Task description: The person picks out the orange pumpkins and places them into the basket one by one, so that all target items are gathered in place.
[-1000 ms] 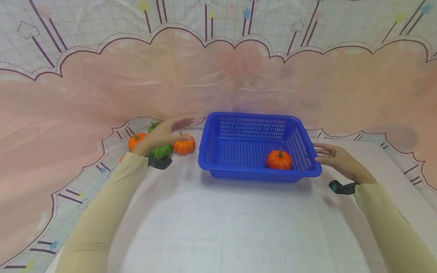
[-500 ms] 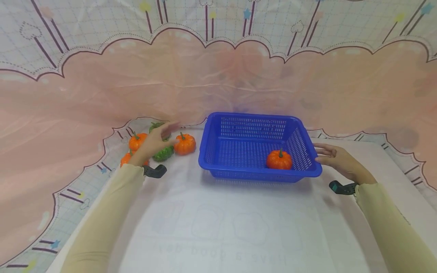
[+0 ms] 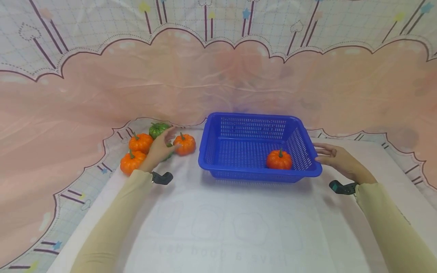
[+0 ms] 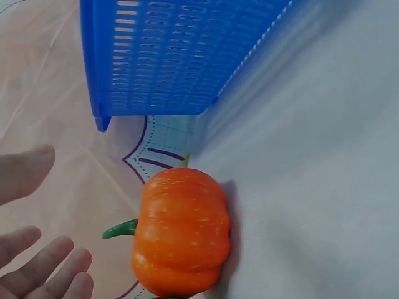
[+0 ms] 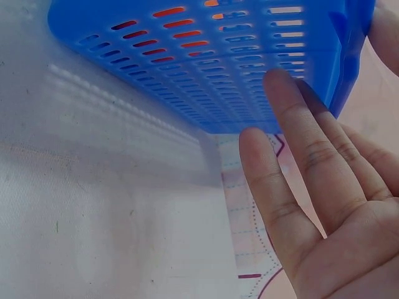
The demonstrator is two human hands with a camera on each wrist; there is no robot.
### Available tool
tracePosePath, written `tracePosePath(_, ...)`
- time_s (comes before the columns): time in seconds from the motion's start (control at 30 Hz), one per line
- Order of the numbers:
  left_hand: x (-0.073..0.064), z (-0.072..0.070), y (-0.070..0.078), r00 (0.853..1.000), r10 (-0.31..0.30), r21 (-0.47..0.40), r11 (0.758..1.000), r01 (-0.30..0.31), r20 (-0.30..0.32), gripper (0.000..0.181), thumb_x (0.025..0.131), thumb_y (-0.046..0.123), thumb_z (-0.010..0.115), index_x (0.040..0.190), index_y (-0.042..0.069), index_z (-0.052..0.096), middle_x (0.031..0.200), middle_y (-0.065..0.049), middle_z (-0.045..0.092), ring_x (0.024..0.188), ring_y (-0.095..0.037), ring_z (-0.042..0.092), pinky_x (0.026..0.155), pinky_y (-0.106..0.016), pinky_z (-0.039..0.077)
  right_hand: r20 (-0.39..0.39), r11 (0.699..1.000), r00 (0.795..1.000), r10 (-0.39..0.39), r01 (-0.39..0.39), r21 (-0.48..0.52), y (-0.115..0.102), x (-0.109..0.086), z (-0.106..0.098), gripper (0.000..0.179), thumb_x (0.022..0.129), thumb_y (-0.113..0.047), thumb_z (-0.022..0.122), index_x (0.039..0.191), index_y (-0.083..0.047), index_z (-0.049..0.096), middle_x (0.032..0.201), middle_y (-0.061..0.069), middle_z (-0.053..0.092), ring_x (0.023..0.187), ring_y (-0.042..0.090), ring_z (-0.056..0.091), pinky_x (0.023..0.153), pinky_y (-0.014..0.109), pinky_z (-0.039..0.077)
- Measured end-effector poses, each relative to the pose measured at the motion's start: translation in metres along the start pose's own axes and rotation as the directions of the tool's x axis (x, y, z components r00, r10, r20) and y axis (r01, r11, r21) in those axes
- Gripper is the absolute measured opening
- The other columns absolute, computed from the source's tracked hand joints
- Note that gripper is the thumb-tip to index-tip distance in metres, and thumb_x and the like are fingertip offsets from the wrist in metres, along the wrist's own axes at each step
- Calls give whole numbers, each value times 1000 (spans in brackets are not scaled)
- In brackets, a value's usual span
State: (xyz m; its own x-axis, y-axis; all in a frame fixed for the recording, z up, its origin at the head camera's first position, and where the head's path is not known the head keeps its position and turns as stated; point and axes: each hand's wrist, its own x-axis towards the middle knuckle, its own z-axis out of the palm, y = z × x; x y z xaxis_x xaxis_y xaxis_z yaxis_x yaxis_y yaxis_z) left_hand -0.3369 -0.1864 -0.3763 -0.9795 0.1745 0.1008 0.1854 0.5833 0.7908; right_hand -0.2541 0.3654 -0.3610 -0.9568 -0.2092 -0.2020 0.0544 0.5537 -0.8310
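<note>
My left hand (image 3: 162,148) hovers over the vegetables at the left, thumb and fingers spread with nothing held. Just right of it sits an orange pumpkin (image 3: 184,144) with a green stem; in the left wrist view the fingers stay apart from this pumpkin (image 4: 182,233). A green pumpkin (image 3: 158,129) lies behind the hand, and another green one is mostly hidden under it. My right hand (image 3: 336,159) has its straight fingers against the outer right side of the blue basket (image 3: 256,173), seen closely in the right wrist view. One orange pumpkin (image 3: 279,159) lies inside the basket.
Two more orange pumpkins, a rear one (image 3: 140,142) and a front one (image 3: 131,162), sit left of my left hand. A white cloth (image 3: 218,220) covers the table, and a pink patterned sheet (image 3: 239,87) rises behind the basket.
My left hand has drawn back from above the right-hand orange pumpkin, then lowered toward the green pumpkin, uncovering the two left orange ones. The right hand and basket have stayed put.
</note>
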Motion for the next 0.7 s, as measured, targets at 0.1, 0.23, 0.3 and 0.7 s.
tracePosePath(0.1,2,3,-3,1000,-20,5,1000,20,11,70,89,15,64,148,7,25,147,-21,38,133,-38,39,111,-49,34,-1,1000,1000,-1,1,2,0,0,0,76,93,-27,59,149,0,14,149,30,24,135,51,25,105,69,24)
tracePosePath(0.23,5,7,-6,999,-34,7,999,34,18,71,89,14,63,148,5,24,148,-22,36,135,-39,37,112,-48,33,0,1000,1000,-1,1,0,-1,0,0,76,93,-27,58,149,0,14,150,30,24,135,51,25,105,69,24)
tracePosePath(0.3,6,9,-7,999,-40,18,999,40,12,71,89,15,64,148,5,24,148,-21,36,135,-38,37,112,-48,33,1,1000,1000,-5,5,2,-1,0,0,76,93,-27,58,149,0,14,149,30,25,135,51,26,105,69,24)
tracePosePath(0.7,12,16,-5,1000,-16,108,994,17,-7,71,87,13,64,146,1,26,148,-23,34,136,-39,35,112,-48,33,-2,1000,1000,-10,10,3,-1,-1,0,76,93,-27,58,149,0,15,149,30,25,136,50,23,106,68,23)
